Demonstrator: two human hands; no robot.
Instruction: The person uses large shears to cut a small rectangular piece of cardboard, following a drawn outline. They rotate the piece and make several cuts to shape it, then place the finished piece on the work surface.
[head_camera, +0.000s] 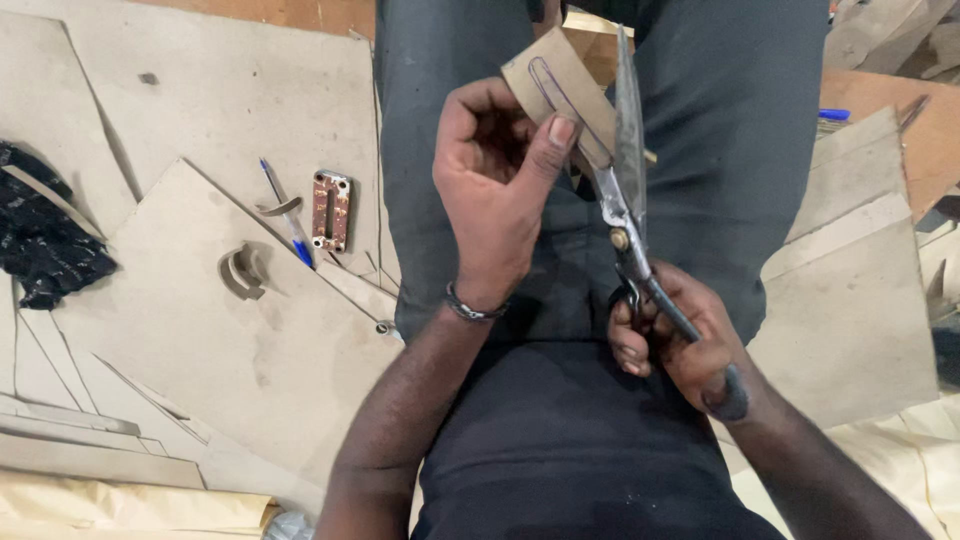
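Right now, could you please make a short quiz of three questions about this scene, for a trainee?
1. True or false: the right hand holds the metal shears.
2. Which hand pinches the small cardboard piece with a pen-drawn outline? A) left hand B) right hand
3. What colour is the pen lying on the cardboard sheets beside the small brown plate with a slot?

Key: 1 true; 2 A; 3 blue.

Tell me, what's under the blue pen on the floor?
The blue pen lies on flat brown cardboard sheets, beside a small curved offcut. What lies beneath the sheets is hidden.
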